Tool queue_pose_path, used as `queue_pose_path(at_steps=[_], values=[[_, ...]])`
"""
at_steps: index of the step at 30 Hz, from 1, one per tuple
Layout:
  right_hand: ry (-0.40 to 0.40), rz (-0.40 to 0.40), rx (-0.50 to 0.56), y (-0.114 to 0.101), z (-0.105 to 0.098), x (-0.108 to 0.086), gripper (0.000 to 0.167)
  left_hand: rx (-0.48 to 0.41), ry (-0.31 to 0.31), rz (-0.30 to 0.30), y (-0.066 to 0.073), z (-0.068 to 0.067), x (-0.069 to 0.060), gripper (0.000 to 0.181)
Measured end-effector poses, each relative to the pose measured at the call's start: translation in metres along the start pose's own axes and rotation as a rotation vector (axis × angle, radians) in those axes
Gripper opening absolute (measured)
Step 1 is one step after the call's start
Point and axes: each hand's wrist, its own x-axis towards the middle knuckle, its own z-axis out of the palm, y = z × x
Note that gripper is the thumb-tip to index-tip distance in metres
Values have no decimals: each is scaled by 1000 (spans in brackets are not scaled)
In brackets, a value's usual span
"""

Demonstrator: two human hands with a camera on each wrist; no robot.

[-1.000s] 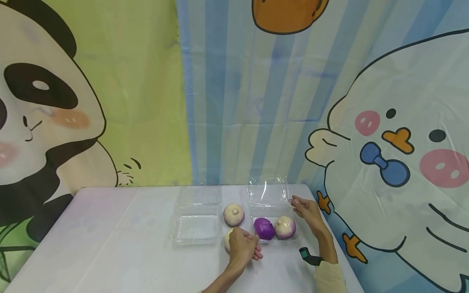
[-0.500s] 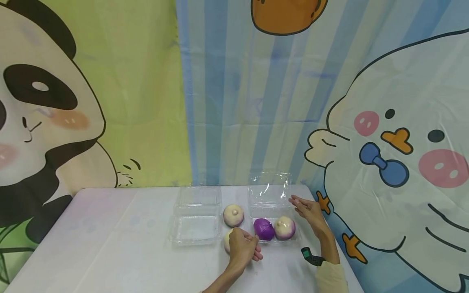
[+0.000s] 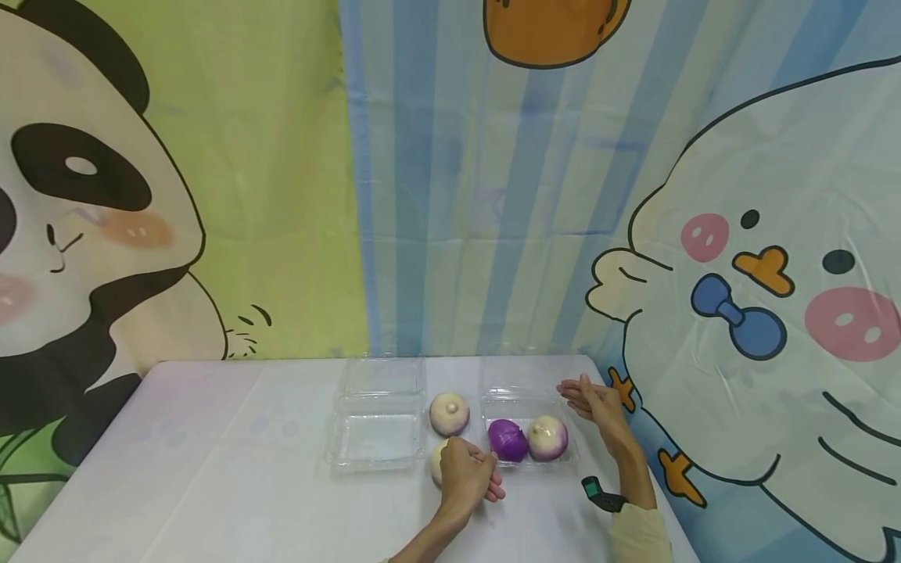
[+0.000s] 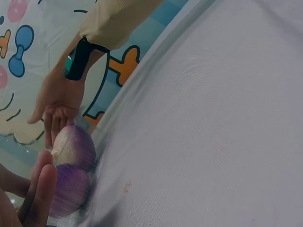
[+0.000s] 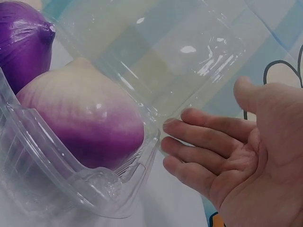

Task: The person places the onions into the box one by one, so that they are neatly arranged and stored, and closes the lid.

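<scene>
In the head view, a clear plastic clamshell box (image 3: 496, 410) on the right holds a deep purple onion (image 3: 507, 440) and a white-and-purple onion (image 3: 547, 438). Its see-through lid (image 3: 519, 374) is up and leans back from the hinge. My left hand (image 3: 466, 473) is at the box's front left corner, fingers loosely bent, partly covering a pale onion (image 3: 436, 463) on the table. Beside the box's right side is my right hand (image 3: 598, 408). The right wrist view shows its fingers (image 5: 203, 137) nearly straight, tips close to the rim; whether they touch is unclear.
A second clear clamshell box (image 3: 380, 434) with its lid up stands to the left. Between the boxes sits another pale onion (image 3: 449, 414). A white cloth covers the table (image 3: 232, 469), and a cartoon-print curtain (image 3: 450, 195) hangs behind it.
The right box's lid has tipped further back and lost its bright glare. My right hand has shifted slightly and its fingers have straightened. My left hand stays in place.
</scene>
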Motion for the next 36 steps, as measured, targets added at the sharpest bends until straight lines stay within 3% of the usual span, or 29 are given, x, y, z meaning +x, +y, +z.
queue_pose_path(at_steps=[9,18,36], values=[[-13,90,3,-10,-3,2,83,-2,8,-4,0,1,1,8],[-71,59,32,-11,-9,4,87,-1,4,-6,-1,1,2,8],[-151,15,-43,-16,-15,-2,74,-1,5,-9,-2,0,1,7]])
